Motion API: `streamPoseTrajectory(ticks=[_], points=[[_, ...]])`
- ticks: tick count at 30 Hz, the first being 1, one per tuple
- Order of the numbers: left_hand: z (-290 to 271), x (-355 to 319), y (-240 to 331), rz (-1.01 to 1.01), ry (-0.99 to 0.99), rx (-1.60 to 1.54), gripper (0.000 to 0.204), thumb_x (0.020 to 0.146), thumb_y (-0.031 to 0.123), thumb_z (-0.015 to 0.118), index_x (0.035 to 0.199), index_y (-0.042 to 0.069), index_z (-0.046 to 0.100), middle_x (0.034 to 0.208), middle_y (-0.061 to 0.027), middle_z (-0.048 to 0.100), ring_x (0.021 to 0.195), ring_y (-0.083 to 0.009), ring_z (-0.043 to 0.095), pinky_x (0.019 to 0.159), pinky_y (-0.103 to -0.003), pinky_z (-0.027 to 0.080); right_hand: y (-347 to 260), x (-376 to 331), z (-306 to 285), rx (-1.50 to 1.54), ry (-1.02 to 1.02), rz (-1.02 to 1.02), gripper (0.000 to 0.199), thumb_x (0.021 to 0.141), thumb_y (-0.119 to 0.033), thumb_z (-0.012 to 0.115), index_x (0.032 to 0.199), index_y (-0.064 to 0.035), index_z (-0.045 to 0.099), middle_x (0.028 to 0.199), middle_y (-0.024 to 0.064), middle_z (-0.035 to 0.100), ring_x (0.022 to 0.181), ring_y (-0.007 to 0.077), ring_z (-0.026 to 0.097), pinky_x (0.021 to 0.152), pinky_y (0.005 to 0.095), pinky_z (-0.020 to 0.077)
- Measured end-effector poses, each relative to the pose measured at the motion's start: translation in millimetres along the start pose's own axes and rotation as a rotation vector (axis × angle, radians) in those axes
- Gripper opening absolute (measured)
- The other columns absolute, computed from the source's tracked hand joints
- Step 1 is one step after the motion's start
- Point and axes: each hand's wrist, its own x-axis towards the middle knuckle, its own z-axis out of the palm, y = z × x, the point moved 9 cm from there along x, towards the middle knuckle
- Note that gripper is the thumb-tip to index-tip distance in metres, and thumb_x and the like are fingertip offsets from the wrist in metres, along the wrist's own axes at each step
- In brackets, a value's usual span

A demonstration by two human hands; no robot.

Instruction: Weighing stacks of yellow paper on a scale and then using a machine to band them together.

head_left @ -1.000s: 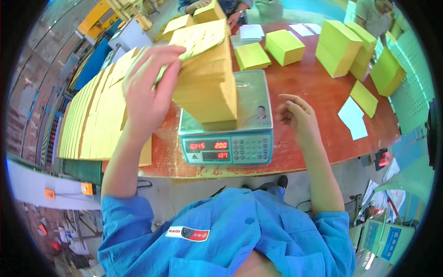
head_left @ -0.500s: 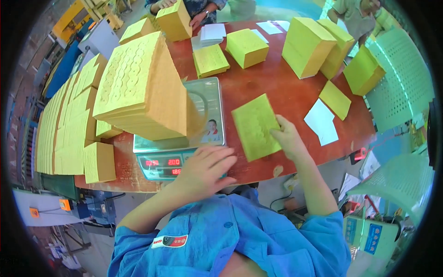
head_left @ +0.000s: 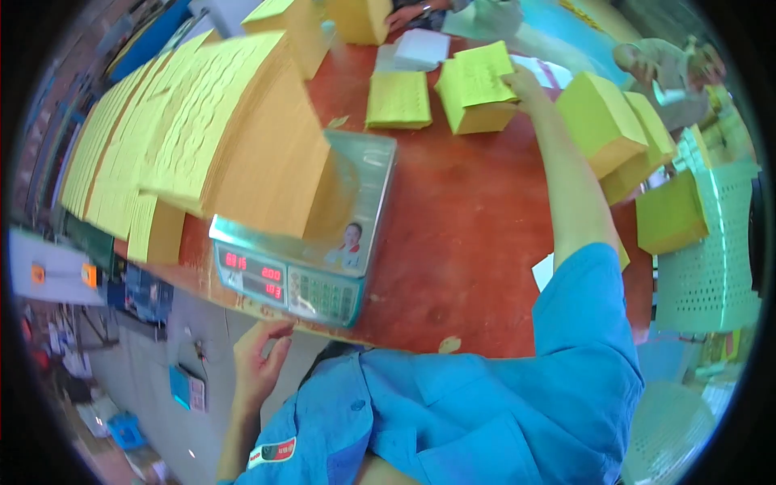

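My right hand (head_left: 525,87) reaches to the far side of the table, pinching the edge of a thin stack of yellow paper (head_left: 485,74). That stack rests on or just above a thicker yellow paper block (head_left: 481,119); contact between them cannot be made out. My left hand (head_left: 263,356) hangs by the table's near edge, thumb and fingers apart, holding nothing. Beside it stands a digital scale (head_left: 327,297) with lit red digits and a keypad. A tall block of yellow paper (head_left: 271,153) stands on its metal pan.
Rows of yellow paper (head_left: 121,162) line the left side. A low yellow stack (head_left: 398,99) and white sheets (head_left: 422,48) lie at the back. More yellow blocks (head_left: 602,121) stand at the right on the red table (head_left: 461,226). A co-worker's hand (head_left: 408,16) shows at the back.
My right hand has carried the thin yellow stack away from me to the block at the back. My left hand has moved off the scale, down and left. The view has shifted and the scale's digits differ.
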Motion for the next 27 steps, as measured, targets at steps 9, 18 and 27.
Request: streamPoseTrajectory(ticks=[9, 18, 27], points=[[-84, -10, -38, -0.109, 0.273, -0.082, 0.02, 0.093, 0.007, 0.051, 0.103, -0.004, 0.064, 0.097, -0.0093, 0.068, 0.093, -0.0166, 0.063, 0.083, -0.029, 0.048, -63, -4, -33, -1.047, 0.426, -0.535, 0.054, 0.086, -0.039, 0.055, 0.133, -0.0124, 0.052, 0.129, 0.0195, 0.056, 0.12, 0.0317, 0.054, 0.1, 0.0385, 0.0417], [-209, 82, 12, 0.168, 0.396, -0.181, 0.029, 0.095, 0.019, 0.053, 0.109, -0.004, 0.062, 0.102, -0.0115, 0.066, 0.097, -0.0172, 0.063, 0.085, -0.031, 0.049, -56, -123, 105, -0.375, 0.107, -0.336, 0.044, 0.089, -0.031, 0.06, 0.126, -0.0076, 0.057, 0.114, 0.008, 0.066, 0.104, 0.0191, 0.061, 0.085, 0.031, 0.0482], [-147, 262, 95, -0.012, -0.464, -0.597, 0.054, 0.093, 0.04, 0.056, 0.133, 0.006, 0.044, 0.13, -0.0135, 0.051, 0.118, -0.0197, 0.048, 0.099, -0.04, 0.04, -115, -180, 302, 0.508, -0.13, -0.123, 0.045, 0.097, -0.044, 0.043, 0.116, -0.0067, 0.06, 0.106, 0.0068, 0.065, 0.093, 0.0161, 0.058, 0.081, 0.0334, 0.0427]])
